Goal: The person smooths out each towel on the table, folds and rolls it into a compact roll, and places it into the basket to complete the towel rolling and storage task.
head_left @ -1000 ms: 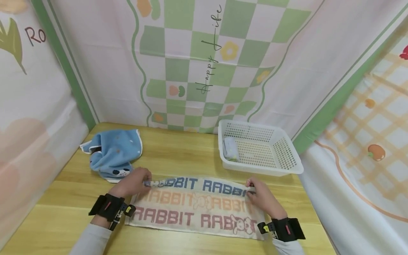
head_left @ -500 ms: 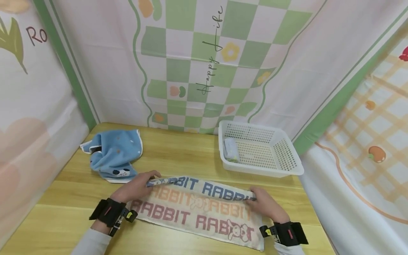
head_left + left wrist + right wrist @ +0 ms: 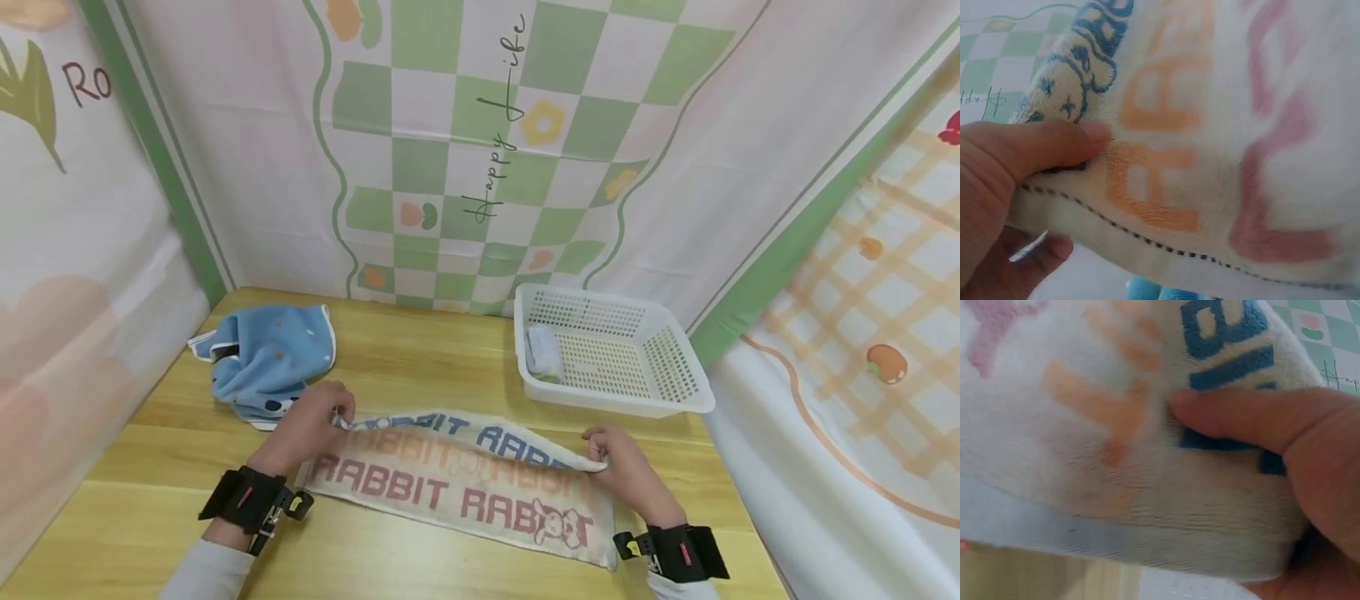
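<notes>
A cream towel (image 3: 450, 492) printed with RABBIT in blue, orange and dark pink spans the space between both hands. My left hand (image 3: 306, 425) pinches its far left corner, the thumb lying over the blue print in the left wrist view. At the far right corner, my right hand (image 3: 630, 471) pinches the cloth, thumb on top and the other fingers mostly hidden beneath. The far edge is lifted and bowed, folding over part of the blue lettering, while the near edge lies low by the table.
A crumpled blue towel (image 3: 277, 358) with white trim lies at the left, just beyond my left hand. At the back right stands a white plastic basket (image 3: 615, 400) with a rolled pale cloth (image 3: 543, 352) inside. Printed curtains (image 3: 427, 167) enclose the wooden table (image 3: 420, 350).
The towel's far edge has gone from nearly flat to lifted and bowed. My left hand has shifted slightly left and up since half a second ago; both hands keep hold of the towel.
</notes>
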Demonstrator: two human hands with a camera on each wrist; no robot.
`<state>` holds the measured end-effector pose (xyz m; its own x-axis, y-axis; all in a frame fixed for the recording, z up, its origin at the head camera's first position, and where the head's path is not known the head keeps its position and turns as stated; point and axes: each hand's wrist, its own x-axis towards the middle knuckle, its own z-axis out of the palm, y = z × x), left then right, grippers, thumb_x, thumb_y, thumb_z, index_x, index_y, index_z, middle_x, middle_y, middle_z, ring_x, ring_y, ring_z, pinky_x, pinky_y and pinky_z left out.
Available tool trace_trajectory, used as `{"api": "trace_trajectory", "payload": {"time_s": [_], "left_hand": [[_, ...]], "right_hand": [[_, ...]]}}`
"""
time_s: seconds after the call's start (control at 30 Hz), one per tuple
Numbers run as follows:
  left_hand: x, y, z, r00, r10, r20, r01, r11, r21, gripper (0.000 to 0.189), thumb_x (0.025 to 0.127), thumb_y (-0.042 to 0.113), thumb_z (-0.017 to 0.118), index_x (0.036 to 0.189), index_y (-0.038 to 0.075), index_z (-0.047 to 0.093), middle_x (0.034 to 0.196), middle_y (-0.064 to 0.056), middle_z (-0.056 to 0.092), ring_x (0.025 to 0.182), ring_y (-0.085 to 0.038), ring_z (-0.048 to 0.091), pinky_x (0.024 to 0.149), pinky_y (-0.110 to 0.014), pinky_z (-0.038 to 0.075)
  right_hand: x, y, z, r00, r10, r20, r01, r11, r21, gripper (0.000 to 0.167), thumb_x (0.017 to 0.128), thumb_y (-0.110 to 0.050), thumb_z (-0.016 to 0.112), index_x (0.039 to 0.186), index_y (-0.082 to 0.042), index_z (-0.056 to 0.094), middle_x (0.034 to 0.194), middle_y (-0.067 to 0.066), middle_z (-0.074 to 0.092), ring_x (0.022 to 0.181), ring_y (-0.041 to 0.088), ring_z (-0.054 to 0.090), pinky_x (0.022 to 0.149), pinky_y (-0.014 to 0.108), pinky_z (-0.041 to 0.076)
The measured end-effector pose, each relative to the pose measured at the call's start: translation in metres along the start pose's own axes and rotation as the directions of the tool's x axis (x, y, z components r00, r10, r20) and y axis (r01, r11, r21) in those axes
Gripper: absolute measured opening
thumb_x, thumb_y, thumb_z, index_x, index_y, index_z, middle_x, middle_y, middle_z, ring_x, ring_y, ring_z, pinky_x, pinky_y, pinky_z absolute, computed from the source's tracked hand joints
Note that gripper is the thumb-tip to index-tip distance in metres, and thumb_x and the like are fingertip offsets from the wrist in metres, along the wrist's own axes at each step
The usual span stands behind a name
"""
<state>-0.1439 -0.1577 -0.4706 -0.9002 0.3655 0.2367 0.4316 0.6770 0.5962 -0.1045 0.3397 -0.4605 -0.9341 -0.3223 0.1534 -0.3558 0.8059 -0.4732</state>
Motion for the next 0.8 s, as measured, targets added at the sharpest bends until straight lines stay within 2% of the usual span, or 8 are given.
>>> {"api": "trace_trajectory", "payload": {"time_s": [0.07, 0.17, 0.3, 0.4, 0.5, 0.63, 0.73, 0.8], "left_hand": [[-0.002, -0.002, 0.003, 0.998, -0.009, 0.068, 0.012, 0.999, -0.045, 0.042, 0.064, -0.018, 0.067, 0.07, 0.016, 0.044, 0.084, 0.004, 0.048, 0.079, -0.015, 0.046, 0.067, -0.026, 0.037], [-0.005, -0.006, 0.008, 0.986, -0.033, 0.162, 0.05, 0.994, -0.1, 0.047, 0.064, -0.02, 0.062, 0.071, 0.015, 0.031, 0.078, 0.006, 0.034, 0.072, -0.01, 0.041, 0.063, -0.022, 0.03], [-0.008, -0.01, 0.011, 0.98, -0.015, 0.198, 0.041, 0.991, -0.127, 0.049, 0.067, -0.022, 0.056, 0.074, 0.014, 0.024, 0.075, 0.005, 0.017, 0.062, -0.006, 0.029, 0.061, -0.022, 0.022], [-0.01, -0.011, 0.011, 0.979, 0.01, 0.202, 0.017, 0.992, -0.128, 0.046, 0.075, -0.016, 0.061, 0.072, 0.014, 0.027, 0.073, 0.006, 0.019, 0.06, -0.004, 0.029, 0.061, -0.022, 0.023], [-0.01, -0.01, 0.009, 0.976, 0.003, 0.216, 0.029, 0.989, -0.145, 0.039, 0.087, 0.007, 0.074, 0.072, 0.017, 0.039, 0.07, 0.008, 0.031, 0.058, -0.003, 0.037, 0.06, -0.022, 0.032], [-0.01, -0.006, 0.004, 0.985, -0.011, 0.172, 0.044, 0.98, -0.192, 0.022, 0.095, 0.033, 0.073, 0.083, 0.02, 0.058, 0.083, 0.009, 0.057, 0.072, -0.005, 0.054, 0.072, -0.025, 0.046], [-0.006, -0.004, 0.0, 0.999, 0.02, 0.037, -0.012, 0.977, -0.214, 0.006, 0.1, 0.023, 0.067, 0.095, 0.019, 0.066, 0.102, 0.005, 0.068, 0.092, -0.011, 0.062, 0.082, -0.031, 0.052], [0.0, -0.003, -0.001, 0.995, 0.062, -0.075, -0.077, 0.974, -0.215, 0.007, 0.099, 0.009, 0.065, 0.103, 0.014, 0.068, 0.114, -0.002, 0.069, 0.105, -0.018, 0.064, 0.089, -0.036, 0.054]], "right_hand": [[-0.002, 0.0, 0.003, 0.999, 0.021, 0.031, -0.021, 0.999, 0.025, 0.049, 0.072, 0.007, 0.081, 0.066, -0.012, 0.037, 0.109, 0.021, 0.069, 0.106, 0.038, 0.065, 0.08, 0.035, 0.05], [-0.005, 0.001, 0.006, 0.991, 0.059, 0.122, -0.068, 0.995, 0.07, 0.041, 0.078, -0.018, 0.087, 0.069, -0.013, 0.047, 0.097, 0.01, 0.067, 0.09, 0.023, 0.063, 0.076, 0.03, 0.051], [-0.008, 0.001, 0.004, 0.968, 0.136, 0.211, -0.167, 0.977, 0.136, 0.039, 0.097, -0.039, 0.069, 0.073, -0.011, 0.055, 0.077, -0.001, 0.051, 0.067, 0.008, 0.045, 0.065, 0.024, 0.04], [-0.011, 0.003, 0.001, 0.962, 0.162, 0.219, -0.191, 0.974, 0.121, 0.027, 0.102, -0.029, 0.063, 0.083, -0.009, 0.063, 0.08, -0.001, 0.056, 0.07, 0.009, 0.05, 0.067, 0.027, 0.042], [-0.014, 0.008, -0.002, 0.969, 0.132, 0.209, -0.153, 0.984, 0.087, 0.005, 0.097, -0.011, 0.067, 0.1, -0.007, 0.068, 0.096, 0.002, 0.065, 0.086, 0.016, 0.06, 0.074, 0.032, 0.051], [-0.01, 0.016, -0.002, 0.994, 0.057, 0.097, -0.067, 0.992, 0.103, 0.011, 0.094, -0.001, 0.068, 0.105, -0.005, 0.07, 0.097, 0.004, 0.068, 0.09, 0.014, 0.064, 0.079, 0.031, 0.055], [-0.003, 0.024, 0.0, 0.993, -0.02, -0.113, 0.037, 0.988, 0.148, 0.012, 0.095, 0.0, 0.067, 0.105, -0.004, 0.07, 0.096, 0.004, 0.069, 0.083, 0.007, 0.062, 0.072, 0.024, 0.053], [0.003, 0.026, 0.0, 0.965, -0.052, -0.257, 0.092, 0.985, 0.145, 0.015, 0.094, 0.005, 0.066, 0.106, -0.003, 0.069, 0.098, 0.006, 0.068, 0.08, 0.007, 0.061, 0.069, 0.019, 0.05]]}}
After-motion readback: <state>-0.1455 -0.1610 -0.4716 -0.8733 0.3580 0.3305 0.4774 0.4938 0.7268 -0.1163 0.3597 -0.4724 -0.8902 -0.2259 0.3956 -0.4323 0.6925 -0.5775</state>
